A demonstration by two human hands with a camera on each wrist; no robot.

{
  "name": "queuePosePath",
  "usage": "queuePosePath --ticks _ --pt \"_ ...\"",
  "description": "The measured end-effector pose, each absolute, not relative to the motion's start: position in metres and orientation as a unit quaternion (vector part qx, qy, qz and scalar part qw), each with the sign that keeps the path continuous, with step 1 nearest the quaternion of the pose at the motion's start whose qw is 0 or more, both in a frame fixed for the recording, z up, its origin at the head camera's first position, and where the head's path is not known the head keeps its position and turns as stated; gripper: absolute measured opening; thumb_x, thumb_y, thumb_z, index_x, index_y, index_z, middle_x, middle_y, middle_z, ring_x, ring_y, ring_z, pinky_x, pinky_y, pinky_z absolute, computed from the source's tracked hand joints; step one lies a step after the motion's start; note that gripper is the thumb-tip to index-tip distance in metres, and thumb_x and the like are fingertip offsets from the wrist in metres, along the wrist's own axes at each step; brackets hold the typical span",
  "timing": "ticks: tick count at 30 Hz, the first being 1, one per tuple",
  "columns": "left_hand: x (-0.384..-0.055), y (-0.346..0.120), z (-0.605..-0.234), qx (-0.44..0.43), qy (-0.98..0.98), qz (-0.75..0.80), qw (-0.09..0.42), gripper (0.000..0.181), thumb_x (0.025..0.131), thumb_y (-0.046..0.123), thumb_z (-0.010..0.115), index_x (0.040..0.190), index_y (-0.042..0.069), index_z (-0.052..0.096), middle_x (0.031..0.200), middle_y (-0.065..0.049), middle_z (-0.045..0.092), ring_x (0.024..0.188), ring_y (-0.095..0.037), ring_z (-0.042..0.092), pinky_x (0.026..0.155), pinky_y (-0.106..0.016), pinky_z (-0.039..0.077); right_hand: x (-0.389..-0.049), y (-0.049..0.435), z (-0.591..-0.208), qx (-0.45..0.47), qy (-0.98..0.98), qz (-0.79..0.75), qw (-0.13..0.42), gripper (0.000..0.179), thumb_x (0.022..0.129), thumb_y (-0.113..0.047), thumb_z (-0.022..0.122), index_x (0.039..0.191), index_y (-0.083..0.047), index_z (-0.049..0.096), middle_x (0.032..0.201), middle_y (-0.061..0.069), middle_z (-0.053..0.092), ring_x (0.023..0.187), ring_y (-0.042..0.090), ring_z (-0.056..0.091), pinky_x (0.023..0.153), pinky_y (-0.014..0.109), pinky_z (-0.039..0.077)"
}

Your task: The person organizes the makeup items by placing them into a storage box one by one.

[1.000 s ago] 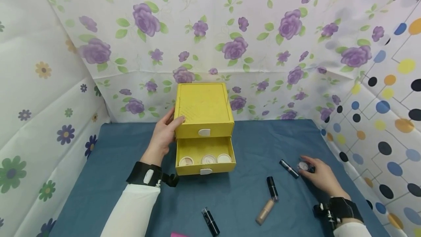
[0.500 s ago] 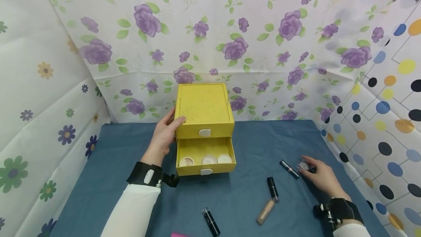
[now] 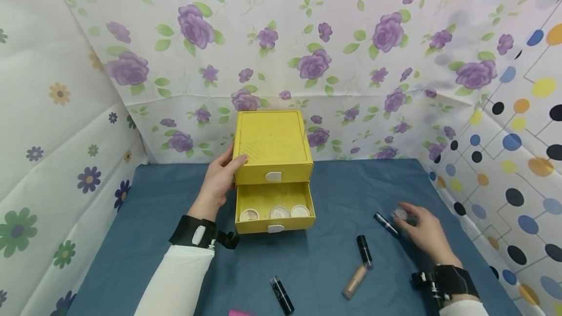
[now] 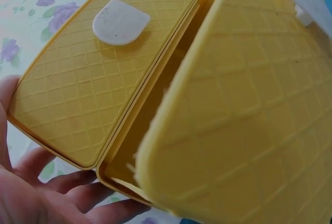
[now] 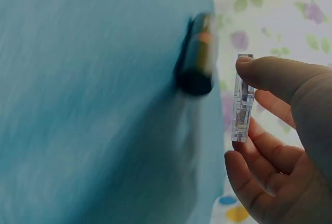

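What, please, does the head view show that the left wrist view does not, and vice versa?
Head view only: the right hand pinching a clear round case, three round containers in the open lower drawer, and loose cosmetic tubes.
Left wrist view only: the lattice pattern on the drawer fronts.
Both: the yellow two-drawer box with its white pull tabs, held by the left hand.

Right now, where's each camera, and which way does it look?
Head: on the head, looking forward and down at the yellow two-drawer box; left hand and right hand show.
Left wrist: worn there, facing drawer fronts; part of left hand shows.
Right wrist: worn there, facing the clear round case; right hand shows.
Head and left wrist both show the box.
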State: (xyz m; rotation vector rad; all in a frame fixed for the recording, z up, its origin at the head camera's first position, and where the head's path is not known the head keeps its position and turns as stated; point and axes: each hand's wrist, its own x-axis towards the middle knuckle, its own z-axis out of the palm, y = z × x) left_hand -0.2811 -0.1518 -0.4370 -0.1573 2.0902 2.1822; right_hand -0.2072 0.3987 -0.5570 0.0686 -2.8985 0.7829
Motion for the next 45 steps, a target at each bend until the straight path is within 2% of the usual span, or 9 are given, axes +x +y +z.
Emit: queuePosePath --ticks 4,8,13,18,25,32,39,45 --pt "-0.281 -0.153 -0.437 -0.049 0.692 0.718 0.057 0.078 0.103 0.046 0.072 0.168 0.039 0.031 0.172 -0.001 0.035 0.140 -0.034 0.053 0.108 -0.055 0.050 -0.207 0.377 -0.544 0.043 -0.958 0.268 0.087 0.057 0.103 -0.035 0.076 0.150 -0.006 0.061 0.138 0.025 0.063 0.116 0.042 0.065 0.084 0.060 0.059" --pt "-0.281 -0.153 -0.437 -0.047 0.692 0.719 0.053 0.078 0.103 0.046 0.072 0.169 0.037 0.032 0.172 -0.002 0.035 0.139 -0.034 0.054 0.108 -0.055 0.050 -0.211 0.353 -0.529 0.078 -0.954 0.273 0.100 0.056 0.103 -0.035 0.076 0.152 -0.010 0.062 0.140 0.020 0.064 0.116 0.038 0.066 0.083 0.055 0.058" --pt "-0.280 -0.153 -0.437 -0.048 0.691 0.719 0.054 0.078 0.103 0.046 0.072 0.169 0.037 0.031 0.173 -0.002 0.033 0.140 -0.035 0.053 0.109 -0.056 0.050 -0.216 0.321 -0.511 0.130 -0.946 0.278 0.108 0.055 0.103 -0.033 0.077 0.151 -0.011 0.063 0.139 0.016 0.067 0.122 0.036 0.065 0.088 0.055 0.058" --pt "-0.281 -0.152 -0.438 -0.046 0.689 0.721 0.060 0.078 0.103 0.046 0.072 0.169 0.037 0.031 0.173 -0.003 0.032 0.142 -0.035 0.051 0.111 -0.057 0.049 -0.216 0.293 -0.499 0.165 -0.939 0.280 0.108 0.053 0.101 -0.030 0.079 0.149 -0.015 0.064 0.140 0.012 0.067 0.121 0.031 0.066 0.088 0.051 0.059" --pt "-0.282 -0.153 -0.437 -0.045 0.684 0.726 0.061 0.077 0.103 0.045 0.071 0.169 0.037 0.031 0.173 -0.004 0.033 0.142 -0.036 0.051 0.112 -0.059 0.048 -0.215 0.260 -0.484 0.205 -0.929 0.293 0.097 0.053 0.100 -0.034 0.080 0.149 -0.019 0.066 0.141 0.005 0.068 0.120 0.025 0.067 0.087 0.047 0.060" --pt "-0.281 -0.154 -0.437 -0.044 0.684 0.726 0.062 0.077 0.104 0.045 0.071 0.169 0.038 0.030 0.174 -0.004 0.030 0.145 -0.037 0.049 0.113 -0.060 0.046 -0.216 0.232 -0.470 0.253 -0.912 0.307 0.100 0.053 0.098 -0.033 0.083 0.148 -0.025 0.067 0.136 -0.004 0.069 0.117 0.016 0.066 0.086 0.043 0.060" --pt "-0.282 -0.155 -0.439 -0.047 0.688 0.722 0.061 0.078 0.103 0.047 0.071 0.169 0.039 0.030 0.173 -0.003 0.033 0.142 -0.035 0.051 0.112 -0.057 0.048 -0.217 0.206 -0.455 0.290 -0.896 0.317 0.108 0.050 0.097 -0.028 0.084 0.145 -0.023 0.069 0.136 -0.003 0.069 0.119 0.021 0.065 0.086 0.043 0.060" --pt "-0.281 -0.156 -0.437 -0.044 0.688 0.721 0.065 0.077 0.104 0.047 0.070 0.169 0.039 0.029 0.174 -0.003 0.030 0.144 -0.035 0.050 0.112 -0.057 0.048 -0.213 0.181 -0.449 0.335 -0.876 0.333 0.098 0.046 0.097 -0.028 0.084 0.141 -0.025 0.072 0.135 -0.005 0.069 0.117 0.016 0.065 0.086 0.044 0.060"
